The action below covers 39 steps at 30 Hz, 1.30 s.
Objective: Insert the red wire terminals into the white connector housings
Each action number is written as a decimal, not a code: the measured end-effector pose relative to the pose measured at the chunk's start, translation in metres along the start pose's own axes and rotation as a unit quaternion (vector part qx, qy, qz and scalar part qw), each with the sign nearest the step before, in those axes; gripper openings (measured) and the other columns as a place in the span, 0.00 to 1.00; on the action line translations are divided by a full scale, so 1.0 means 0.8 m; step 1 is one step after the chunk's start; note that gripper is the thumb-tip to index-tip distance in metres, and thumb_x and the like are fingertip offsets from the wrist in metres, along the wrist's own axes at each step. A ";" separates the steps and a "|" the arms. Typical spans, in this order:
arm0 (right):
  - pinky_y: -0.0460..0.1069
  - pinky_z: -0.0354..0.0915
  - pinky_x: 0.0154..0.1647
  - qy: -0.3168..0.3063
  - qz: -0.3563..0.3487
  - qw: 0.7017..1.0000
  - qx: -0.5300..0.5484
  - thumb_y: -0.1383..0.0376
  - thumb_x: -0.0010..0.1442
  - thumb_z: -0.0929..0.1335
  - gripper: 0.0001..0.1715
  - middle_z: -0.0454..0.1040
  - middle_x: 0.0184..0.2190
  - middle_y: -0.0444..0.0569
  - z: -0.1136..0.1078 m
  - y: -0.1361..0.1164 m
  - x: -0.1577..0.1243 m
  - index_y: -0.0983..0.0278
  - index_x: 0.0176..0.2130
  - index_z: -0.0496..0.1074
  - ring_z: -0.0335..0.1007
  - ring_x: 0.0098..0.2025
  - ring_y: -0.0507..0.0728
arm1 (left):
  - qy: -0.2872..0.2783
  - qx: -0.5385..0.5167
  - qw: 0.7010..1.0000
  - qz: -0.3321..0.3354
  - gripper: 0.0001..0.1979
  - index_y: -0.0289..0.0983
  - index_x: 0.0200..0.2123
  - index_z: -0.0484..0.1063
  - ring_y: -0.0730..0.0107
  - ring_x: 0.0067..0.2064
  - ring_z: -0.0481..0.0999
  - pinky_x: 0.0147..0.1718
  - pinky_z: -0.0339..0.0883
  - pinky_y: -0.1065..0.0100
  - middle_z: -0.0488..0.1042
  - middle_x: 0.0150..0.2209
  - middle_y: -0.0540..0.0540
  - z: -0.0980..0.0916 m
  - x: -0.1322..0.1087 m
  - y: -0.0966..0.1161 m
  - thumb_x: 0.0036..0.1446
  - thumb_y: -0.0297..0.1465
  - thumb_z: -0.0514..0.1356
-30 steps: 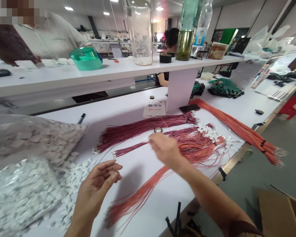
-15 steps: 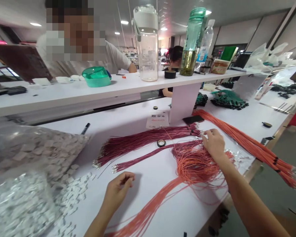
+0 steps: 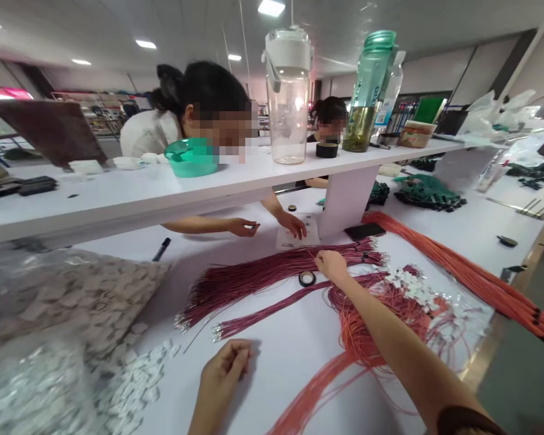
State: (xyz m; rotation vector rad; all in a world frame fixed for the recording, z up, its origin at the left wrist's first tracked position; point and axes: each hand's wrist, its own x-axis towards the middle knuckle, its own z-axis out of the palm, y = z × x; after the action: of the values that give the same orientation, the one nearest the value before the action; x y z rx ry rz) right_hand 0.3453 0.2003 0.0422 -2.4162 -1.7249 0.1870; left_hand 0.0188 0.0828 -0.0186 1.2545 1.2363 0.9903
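Note:
My right hand [image 3: 332,266] is closed in a pinch above the dark red wire bundle [image 3: 254,269]; a thin wire seems to run at its fingertips, too small to make out surely. Curled fingers close my left hand [image 3: 229,365], which rests over the white table [image 3: 272,374]; what it holds, if anything, is hidden. Between the hands lie a thinner red wire bundle [image 3: 263,309] and a black tape roll [image 3: 307,278]. Under my right forearm spreads an orange wire tangle [image 3: 358,326], with white connectors [image 3: 410,287] at its right side.
Bags of white pieces [image 3: 36,380] fill the left. A shelf [image 3: 236,184] with bottles [image 3: 288,103] crosses the back. A co-worker's hands [image 3: 292,223] reach under it near a printed paper. A phone [image 3: 365,231] and orange bundles [image 3: 471,278] lie at the right.
My right hand has moved left, from the connector ends to above the dark red bundle. The co-worker has leaned down and both their hands have come in under the shelf. The view has shifted.

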 end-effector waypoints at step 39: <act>0.45 0.64 0.30 -0.001 -0.500 0.859 0.109 0.60 0.62 0.65 0.10 0.77 0.29 0.45 0.123 -0.133 -0.247 0.62 0.33 0.72 0.72 0.29 0.53 | -0.013 0.065 0.998 0.018 0.19 0.36 0.35 0.76 0.63 0.30 0.74 0.32 0.68 0.66 0.77 0.28 0.46 -0.006 0.004 0.001 0.52 0.47 0.63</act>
State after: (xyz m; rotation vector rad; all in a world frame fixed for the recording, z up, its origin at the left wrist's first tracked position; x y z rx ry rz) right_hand 0.1632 0.0531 -0.0306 -1.1173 -2.5118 0.2125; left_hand 0.0141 0.0864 -0.0179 1.3904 1.2774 0.9289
